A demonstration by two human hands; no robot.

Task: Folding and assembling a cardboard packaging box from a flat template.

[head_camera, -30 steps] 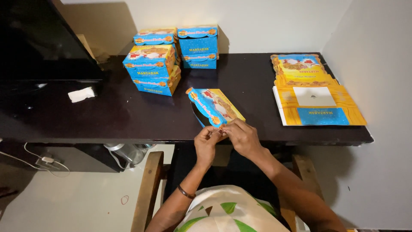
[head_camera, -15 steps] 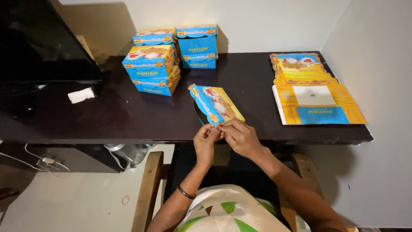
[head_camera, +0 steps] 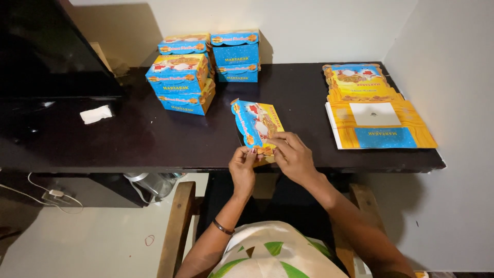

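Four folded boxes [head_camera: 206, 69] stacked far left | left hand [head_camera: 243, 163] pinches carton blank [head_camera: 257, 123] at its near corner, tilted lower than a second ago, folding under way | right hand [head_camera: 292, 154] grips same edge | flat blanks [head_camera: 378, 121] wait right.

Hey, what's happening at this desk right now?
A seated person is working a printed cardboard box blank with both hands at the front edge of a dark table. The left hand and right hand pinch its near end, and the piece is partly folded. At the back left sit stacked, assembled blue and yellow boxes. On the right lies a pile of flat unfolded blanks. A crumpled white tissue lies far left.
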